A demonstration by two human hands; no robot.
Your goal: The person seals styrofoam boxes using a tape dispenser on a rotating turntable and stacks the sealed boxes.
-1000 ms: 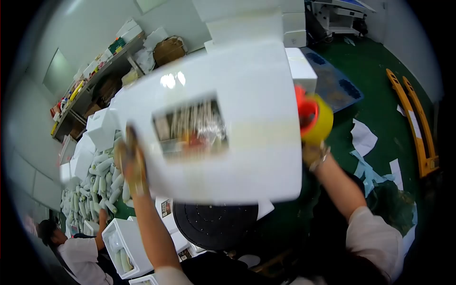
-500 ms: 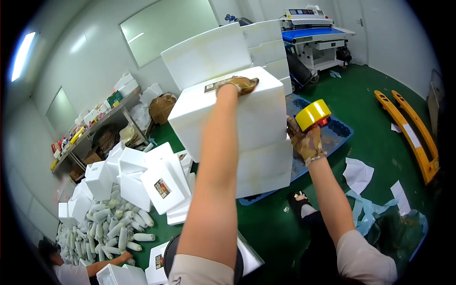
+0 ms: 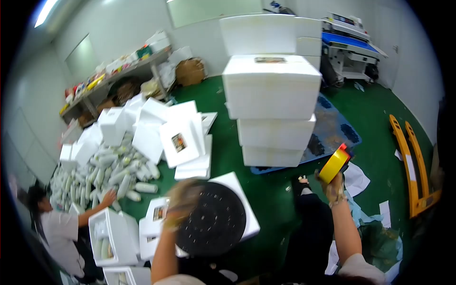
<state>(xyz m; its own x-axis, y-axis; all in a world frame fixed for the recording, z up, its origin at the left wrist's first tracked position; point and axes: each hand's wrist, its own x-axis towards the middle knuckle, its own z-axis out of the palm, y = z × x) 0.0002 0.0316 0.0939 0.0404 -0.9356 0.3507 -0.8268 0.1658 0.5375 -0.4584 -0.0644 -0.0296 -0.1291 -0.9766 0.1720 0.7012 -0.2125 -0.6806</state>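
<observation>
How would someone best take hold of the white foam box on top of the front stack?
Probably with both hands, by its left and right side walls, coming from the near side. The white foam box is broad, upright and shows no handles; a lower foam box blocks its base, and white foam stands behind. The right hand would need to put down the yellow tape roll.

Your green floor [image 3: 225,147] spreads across the middle and right of the frame, with pale walls [image 3: 209,42] behind it. At your upper left, a tube light [image 3: 46,13] glows above a small window [image 3: 80,54]; a wide window [image 3: 213,12] is cut off by the top edge. You see a crowded shelf [image 3: 126,71] slanting along the left wall, and a door [image 3: 403,66] at upper right.
</observation>
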